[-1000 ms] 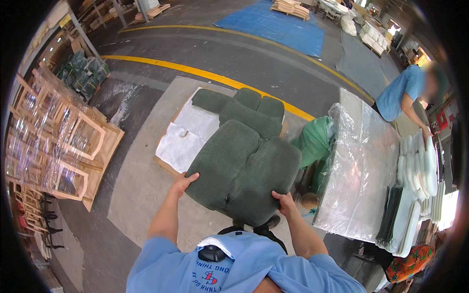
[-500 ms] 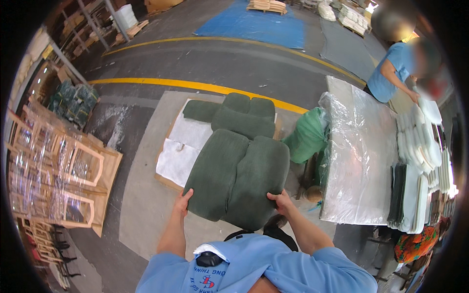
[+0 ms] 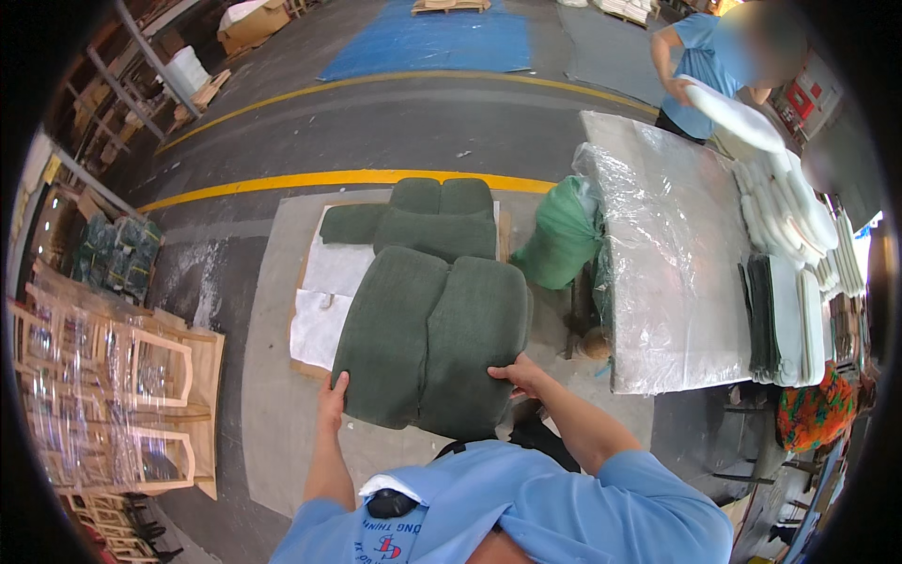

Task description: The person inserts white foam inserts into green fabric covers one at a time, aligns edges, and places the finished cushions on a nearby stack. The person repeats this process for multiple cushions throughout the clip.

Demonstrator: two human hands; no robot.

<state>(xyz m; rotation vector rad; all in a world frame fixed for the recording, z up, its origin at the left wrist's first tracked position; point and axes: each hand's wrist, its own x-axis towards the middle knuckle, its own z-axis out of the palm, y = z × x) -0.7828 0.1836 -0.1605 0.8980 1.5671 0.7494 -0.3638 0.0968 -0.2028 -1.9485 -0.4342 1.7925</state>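
Note:
Two dark green fabric cushions, a left one (image 3: pixel 387 329) and a right one (image 3: pixel 477 329), are held side by side in front of me. My left hand (image 3: pixel 333 397) grips the near left edge of the left cushion, thumb on top. My right hand (image 3: pixel 516 374) holds the near right part of the right cushion, thumb above and fingers hidden beneath. Just beyond, several more green cushions (image 3: pixel 437 230) lie on a white sheet (image 3: pixel 324 315) on the floor, partly covered by the held pair.
A plastic-covered table (image 3: pixel 672 273) and a green sack (image 3: pixel 561 235) stand to the right, with stacked pale cushions (image 3: pixel 785 211) beyond. Wrapped wooden frames (image 3: pixel 113 385) are at the left. A person in blue (image 3: pixel 700 66) handles a white pad at the far right.
My view has turned slightly right. Both hands keep hold of the cushions, which stay just in front of me. The co-worker has lifted a white pad.

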